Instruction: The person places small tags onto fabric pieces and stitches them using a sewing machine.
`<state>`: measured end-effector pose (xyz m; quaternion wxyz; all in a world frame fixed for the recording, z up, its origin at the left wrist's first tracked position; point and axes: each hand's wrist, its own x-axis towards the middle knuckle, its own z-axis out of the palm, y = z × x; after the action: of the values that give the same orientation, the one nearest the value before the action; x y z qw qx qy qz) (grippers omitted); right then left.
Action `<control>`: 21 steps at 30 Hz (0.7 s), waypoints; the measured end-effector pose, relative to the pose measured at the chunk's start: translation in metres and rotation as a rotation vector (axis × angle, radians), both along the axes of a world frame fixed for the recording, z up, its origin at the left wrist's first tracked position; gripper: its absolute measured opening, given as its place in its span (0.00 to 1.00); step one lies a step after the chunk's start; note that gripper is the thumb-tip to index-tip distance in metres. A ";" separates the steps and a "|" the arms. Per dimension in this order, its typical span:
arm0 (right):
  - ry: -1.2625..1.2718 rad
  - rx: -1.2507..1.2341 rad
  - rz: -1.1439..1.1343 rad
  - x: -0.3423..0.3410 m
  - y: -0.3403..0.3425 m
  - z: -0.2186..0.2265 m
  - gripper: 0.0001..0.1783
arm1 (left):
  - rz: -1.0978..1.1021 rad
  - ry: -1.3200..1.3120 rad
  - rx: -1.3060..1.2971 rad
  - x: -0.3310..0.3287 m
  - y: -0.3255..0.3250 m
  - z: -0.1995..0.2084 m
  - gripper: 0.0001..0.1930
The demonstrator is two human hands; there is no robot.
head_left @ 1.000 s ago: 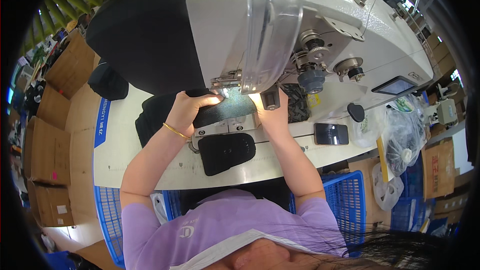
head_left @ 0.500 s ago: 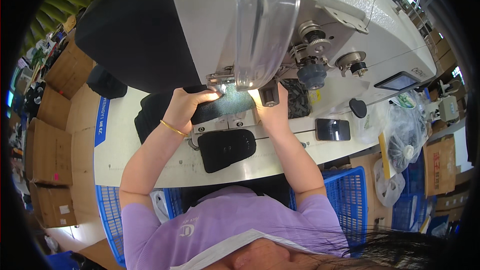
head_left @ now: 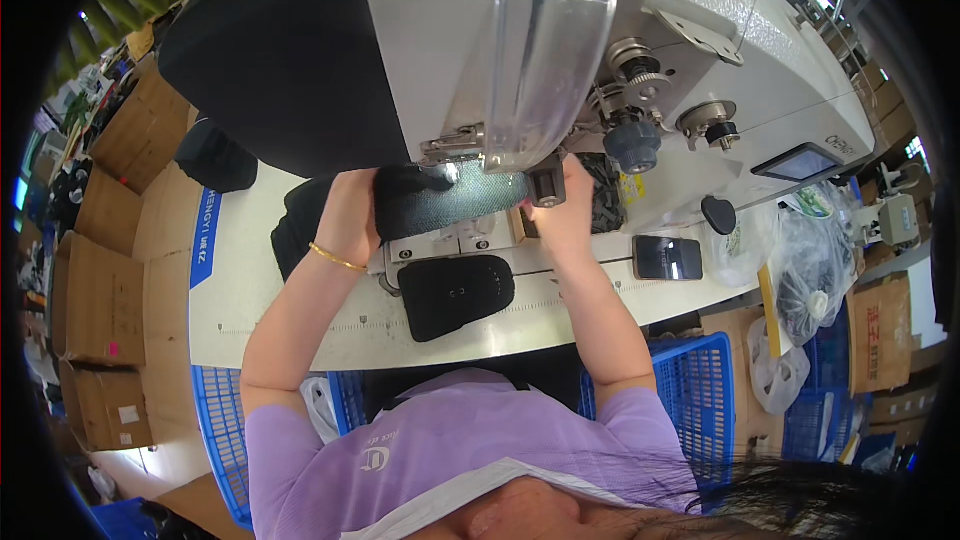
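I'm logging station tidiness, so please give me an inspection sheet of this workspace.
Surface: white table, measuring scale marked near its front edge.
Job's things: dark mesh fabric under the head of a sewing machine; flat black piece in front.
Clutter: dark phone on the table's right; clear plastic bag beyond it.
Hands: left hand at the fabric's left end, fingers hidden; right hand by its right end, partly hidden.
Cables: nothing seen for certain.
Surroundings: cardboard boxes at left; blue baskets below the table.
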<state>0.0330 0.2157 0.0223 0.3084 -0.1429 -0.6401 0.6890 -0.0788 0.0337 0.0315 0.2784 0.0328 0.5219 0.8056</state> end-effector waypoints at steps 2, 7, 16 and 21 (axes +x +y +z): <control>-0.021 -0.056 -0.071 0.006 0.021 -0.010 0.07 | 0.063 0.027 0.056 -0.008 -0.008 -0.007 0.14; -0.153 0.307 -0.215 0.009 0.074 -0.044 0.09 | 0.202 0.078 -0.045 -0.009 -0.001 -0.004 0.15; -0.526 1.135 -0.303 0.004 0.072 -0.064 0.09 | 0.053 0.296 -0.079 -0.036 -0.049 -0.008 0.15; -0.444 1.177 -0.294 -0.004 0.077 -0.081 0.14 | 0.628 1.593 -1.165 -0.035 -0.075 -0.023 0.15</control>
<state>0.0293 0.2929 -0.0588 0.2866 -0.1751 -0.9333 0.1273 -0.1137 -0.0413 0.0086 -0.3976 0.2787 0.8488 0.2093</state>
